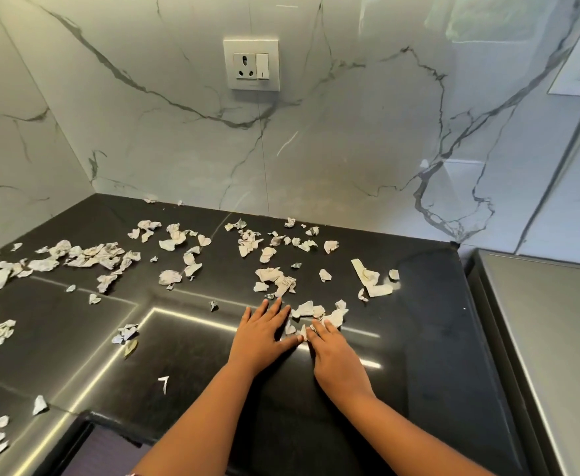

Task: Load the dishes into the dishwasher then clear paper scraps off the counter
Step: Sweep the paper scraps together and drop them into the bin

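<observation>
Left hand (264, 338) and right hand (336, 359) lie flat on the table (213, 389), fingers (271, 312) straight. Paper scraps (304, 309) sit between these fingers.

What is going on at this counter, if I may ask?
A person is working at the black counter. The left hand and right hand lie flat, fingers straight, on either side of a small pile of paper scraps, seemingly sweeping it together. Many more scraps lie scattered to the left and toward the wall. No dishes show.
</observation>
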The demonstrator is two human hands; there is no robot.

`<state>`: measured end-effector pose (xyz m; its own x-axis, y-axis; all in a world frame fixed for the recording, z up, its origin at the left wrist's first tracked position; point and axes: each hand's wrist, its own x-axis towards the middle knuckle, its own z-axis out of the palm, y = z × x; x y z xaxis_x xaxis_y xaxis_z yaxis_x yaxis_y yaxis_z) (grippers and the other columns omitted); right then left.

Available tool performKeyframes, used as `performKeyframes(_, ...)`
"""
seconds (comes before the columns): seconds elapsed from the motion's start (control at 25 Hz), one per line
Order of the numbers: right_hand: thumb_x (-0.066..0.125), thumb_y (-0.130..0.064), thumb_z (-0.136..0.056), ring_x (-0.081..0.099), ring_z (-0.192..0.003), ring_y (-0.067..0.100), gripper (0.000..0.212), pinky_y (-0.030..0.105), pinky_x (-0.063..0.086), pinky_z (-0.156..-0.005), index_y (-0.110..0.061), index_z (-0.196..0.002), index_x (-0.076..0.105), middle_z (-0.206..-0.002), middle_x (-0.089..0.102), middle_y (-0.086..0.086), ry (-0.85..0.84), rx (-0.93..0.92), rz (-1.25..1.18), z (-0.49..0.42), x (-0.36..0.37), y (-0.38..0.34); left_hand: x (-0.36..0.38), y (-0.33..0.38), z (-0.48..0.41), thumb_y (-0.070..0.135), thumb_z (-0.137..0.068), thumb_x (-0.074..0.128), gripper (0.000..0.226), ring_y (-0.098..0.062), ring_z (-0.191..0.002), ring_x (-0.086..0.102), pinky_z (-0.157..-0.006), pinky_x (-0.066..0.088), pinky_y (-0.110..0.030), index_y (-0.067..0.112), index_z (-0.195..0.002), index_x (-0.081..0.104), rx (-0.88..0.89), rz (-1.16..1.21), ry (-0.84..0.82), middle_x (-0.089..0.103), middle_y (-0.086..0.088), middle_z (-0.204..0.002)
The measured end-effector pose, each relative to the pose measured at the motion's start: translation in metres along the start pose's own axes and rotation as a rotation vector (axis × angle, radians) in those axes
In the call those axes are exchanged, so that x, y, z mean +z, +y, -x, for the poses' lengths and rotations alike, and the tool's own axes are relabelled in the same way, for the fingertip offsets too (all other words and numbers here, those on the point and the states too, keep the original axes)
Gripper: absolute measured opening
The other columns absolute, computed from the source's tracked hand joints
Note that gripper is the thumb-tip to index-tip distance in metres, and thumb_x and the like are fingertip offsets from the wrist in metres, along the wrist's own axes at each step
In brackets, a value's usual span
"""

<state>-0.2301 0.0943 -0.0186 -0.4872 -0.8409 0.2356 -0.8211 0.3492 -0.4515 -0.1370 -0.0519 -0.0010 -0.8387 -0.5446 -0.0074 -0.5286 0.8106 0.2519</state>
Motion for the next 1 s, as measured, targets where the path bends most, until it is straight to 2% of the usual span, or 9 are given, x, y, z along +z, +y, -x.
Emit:
performKeyframes(0.08,0.038,-0.008,-0.093,0.025,-0.141,0.019,0.045,0.023,0.010,-0.111,-0.013,-0.137,0.044,-0.146,0.040,0.000,0.013,-0.019,0.001,-0.011,0.005,0.002,-0.004,-0.007,-0.005,0.093,-0.046,-0.014,0.122,-0.012,-0.146,0.002,-0.118,0.001,-0.038,0.035,-0.147,0.021,-0.021,0.017,0.008,0.010,0.010,-0.157)
performKeyframes(0.2,0.048,-0.003,-0.084,0.046,-0.128,0.023,0.042,0.027,0.026,-0.107,-0.011,-0.124,0.059,-0.131,0.057,0.002,0.028,-0.028,0.042,-0.028,0.011,0.001,-0.008,-0.019,-0.017,0.097,-0.048,0.003,0.120,-0.013,-0.146,0.002,-0.118,0.002,-0.035,0.033,-0.148,0.020,-0.044,0.063,0.019,0.009,0.004,-0.158)
performKeyframes(0.32,0.064,-0.002,-0.069,0.063,-0.101,0.019,0.040,0.026,0.051,-0.086,-0.015,-0.107,0.070,-0.110,0.069,-0.001,0.094,-0.034,0.080,-0.043,0.014,0.001,-0.011,-0.035,-0.036,0.089,-0.055,0.027,0.113,-0.014,-0.146,0.000,-0.118,0.003,-0.031,0.028,-0.150,0.014,-0.071,0.160,0.030,0.007,0.003,-0.158)
performKeyframes(0.48,0.072,0.002,-0.062,0.058,-0.070,0.018,0.036,0.026,0.054,-0.059,-0.018,-0.091,0.075,-0.090,0.074,-0.002,0.179,0.061,0.101,-0.062,0.013,-0.010,-0.017,-0.051,-0.060,0.060,-0.077,0.053,0.082,-0.010,-0.146,0.005,-0.115,0.011,-0.026,0.034,-0.147,0.020,0.046,0.240,0.004,0.011,0.010,-0.156)
performKeyframes(0.6,0.062,0.000,-0.070,0.055,-0.069,0.022,0.031,0.024,0.046,-0.062,-0.022,-0.088,0.076,-0.085,0.074,-0.004,0.203,0.209,-0.030,-0.083,0.019,-0.033,-0.021,-0.065,-0.074,0.041,-0.071,0.054,0.073,-0.007,-0.138,0.030,-0.107,0.020,-0.015,0.030,-0.141,0.038,0.123,0.453,-0.030,0.034,0.008,-0.149)
performKeyframes(0.72,0.048,-0.006,-0.073,0.057,-0.080,0.025,0.036,0.016,0.034,-0.073,-0.024,-0.090,0.075,-0.093,0.073,-0.007,0.046,0.068,-0.100,-0.103,0.036,-0.070,-0.021,-0.078,-0.089,0.020,-0.075,0.060,0.053,0.003,-0.103,0.058,-0.090,0.041,-0.010,0.021,-0.128,0.057,0.056,0.779,-0.002,0.062,0.000,-0.124)
performKeyframes(0.8,0.045,0.003,-0.069,0.058,-0.083,0.026,0.042,0.024,0.040,-0.078,-0.016,-0.091,0.075,-0.096,0.073,-0.001,-0.021,0.019,-0.202,-0.109,0.044,-0.092,-0.021,-0.083,-0.097,-0.001,-0.083,0.058,0.037,0.004,-0.082,0.062,-0.074,0.048,-0.008,0.014,-0.115,0.065,-0.042,1.023,0.102,0.070,-0.003,-0.108)
performKeyframes(0.88,0.047,0.007,-0.067,0.060,-0.088,0.021,0.044,0.022,0.042,-0.083,-0.016,-0.092,0.075,-0.100,0.072,-0.001,0.133,0.052,-0.251,-0.111,0.045,-0.094,-0.020,-0.089,-0.103,-0.005,-0.084,0.056,0.031,-0.010,-0.084,0.064,-0.072,0.051,-0.015,0.013,-0.106,0.068,-0.136,1.196,0.216,0.071,-0.002,-0.098)
performKeyframes(1.0,0.058,0.006,-0.072,0.058,-0.100,0.020,0.037,0.019,0.039,-0.089,-0.017,-0.098,0.073,-0.105,0.070,0.001,0.397,0.359,-0.191,-0.107,0.034,-0.064,-0.021,-0.093,-0.104,0.004,-0.081,0.061,0.028,-0.018,-0.097,0.064,-0.087,0.051,-0.028,0.012,-0.108,0.066,-0.146,1.253,0.198,0.069,-0.004,-0.105)
